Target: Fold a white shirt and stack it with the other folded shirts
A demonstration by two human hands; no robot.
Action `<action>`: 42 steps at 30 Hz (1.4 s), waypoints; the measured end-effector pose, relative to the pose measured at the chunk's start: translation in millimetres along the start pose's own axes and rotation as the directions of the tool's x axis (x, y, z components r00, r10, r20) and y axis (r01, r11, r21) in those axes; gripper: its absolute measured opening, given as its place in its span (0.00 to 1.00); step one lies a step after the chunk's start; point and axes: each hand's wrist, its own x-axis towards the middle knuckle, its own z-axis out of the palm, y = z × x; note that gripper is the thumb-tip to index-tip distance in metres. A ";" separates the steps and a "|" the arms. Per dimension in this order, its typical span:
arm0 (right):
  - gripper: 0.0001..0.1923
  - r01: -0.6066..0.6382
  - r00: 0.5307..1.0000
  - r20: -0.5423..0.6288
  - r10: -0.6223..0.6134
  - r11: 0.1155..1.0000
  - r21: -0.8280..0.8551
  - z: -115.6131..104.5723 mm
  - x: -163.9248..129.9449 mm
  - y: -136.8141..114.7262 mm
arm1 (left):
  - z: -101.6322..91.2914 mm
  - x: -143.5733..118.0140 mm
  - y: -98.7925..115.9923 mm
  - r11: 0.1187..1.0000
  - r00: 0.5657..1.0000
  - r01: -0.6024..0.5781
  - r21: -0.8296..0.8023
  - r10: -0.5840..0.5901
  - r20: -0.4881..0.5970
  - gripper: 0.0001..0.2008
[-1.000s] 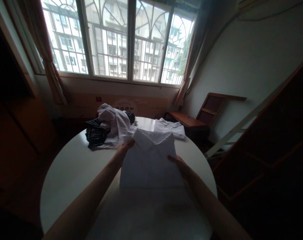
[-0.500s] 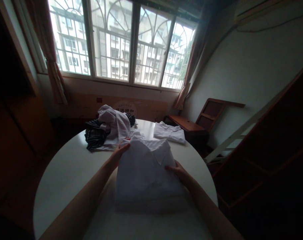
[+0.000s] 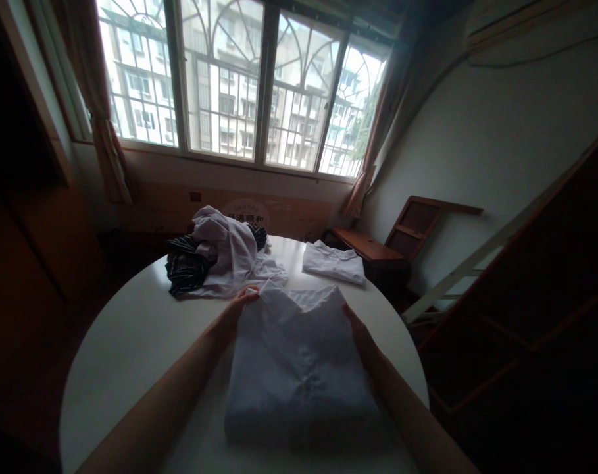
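A: Head view: what has changed?

B: The shirt point(image 3: 299, 368) was lifted off the desk point(image 3: 131, 349) a second ago; now it lies flat, folded, collar away from the person. The left hand point(image 3: 234, 315) pinches the far left corner at the collar, and the right hand point(image 3: 360, 336) has slid up to the far right edge, fingers closed on the cloth. So each grip is grasping the shirt.

A: And the edges?

B: The shirt sits in the near middle of the round desk; its right side lies close to the rim. Bare top spreads to the left. Just beyond the left hand is the clothes pile point(image 3: 214, 260), nearly touching the collar. A folded shirt point(image 3: 334, 262) rests apart, near the far right rim.
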 end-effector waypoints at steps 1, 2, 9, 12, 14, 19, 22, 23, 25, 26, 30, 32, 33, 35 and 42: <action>0.21 0.024 1.000 -0.015 -0.024 1.000 -0.006 -1.5 1.0 -0.1 | -0.7 1.0 -0.6 1.000 1.000 0.007 -0.010 -0.007 0.013 0.13; 0.20 0.055 0.998 -0.032 -0.055 0.998 -0.008 -3.3 2.3 0.1 | -1.5 2.3 -1.8 1.000 1.000 0.021 -0.011 -0.020 0.023 0.12; 0.14 0.115 0.985 -0.130 -0.116 0.993 -0.015 -15.3 11.7 7.1 | -4.4 10.9 -9.6 0.985 0.994 0.031 0.171 -0.012 -0.107 0.12; 0.13 0.144 0.972 -0.182 -0.152 0.988 -0.056 -18.7 15.2 10.2 | -4.6 13.2 -9.2 0.958 0.986 -0.017 0.285 0.063 -0.153 0.12; 0.14 0.163 0.965 -0.195 -0.177 0.983 -0.087 -20.5 17.1 11.7 | -5.2 14.9 -9.3 0.944 0.984 -0.036 0.328 0.091 -0.155 0.13; 0.11 0.143 0.974 -0.157 -0.166 0.979 -0.148 -22.9 17.9 14.4 | -7.8 17.3 -10.4 0.927 0.989 -0.047 0.372 0.095 -0.110 0.14; 0.12 0.135 0.975 -0.151 -0.164 0.973 -0.185 -22.9 17.3 14.8 | -8.2 17.1 -10.0 0.923 0.991 -0.040 0.382 0.086 -0.105 0.14; 0.13 0.136 0.974 -0.151 -0.167 0.971 -0.197 -22.9 17.3 14.9 | -7.9 16.8 -9.6 0.924 0.991 -0.034 0.381 0.080 -0.106 0.14; 0.13 0.138 0.974 -0.149 -0.171 0.967 -0.212 -22.9 17.6 15.0 | -6.6 15.8 -8.6 0.926 0.992 -0.019 0.377 0.063 -0.105 0.13; 0.13 0.137 0.974 -0.150 -0.172 0.966 -0.218 -22.8 17.7 14.9 | -5.7 15.2 -8.1 0.927 0.993 -0.014 0.375 0.057 -0.103 0.13; 0.13 0.152 0.969 -0.153 -0.192 0.959 -0.240 -21.1 16.0 13.5 | -2.5 12.6 -6.0 0.935 0.994 0.005 0.354 0.036 -0.107 0.12; 0.12 0.168 0.965 -0.156 -0.213 0.950 -0.262 -19.6 14.5 12.3 | -1.5 11.9 -5.3 0.942 0.994 0.014 0.335 0.023 -0.106 0.11; 0.12 0.174 0.962 -0.158 -0.223 0.946 -0.275 -19.0 14.0 11.8 | -1.1 11.8 -5.0 0.946 0.995 0.016 0.324 0.018 -0.103 0.10; 0.12 0.178 0.958 -0.164 -0.234 0.938 -0.298 -18.7 13.9 11.9 | -0.5 11.9 -4.4 0.953 0.995 0.024 0.301 0.007 -0.102 0.09; 0.12 0.159 0.939 -0.220 -0.263 0.902 -0.401 -25.1 19.0 15.8 | 2.4 8.6 -0.3 0.965 0.995 0.071 0.254 -0.052 -0.083 0.08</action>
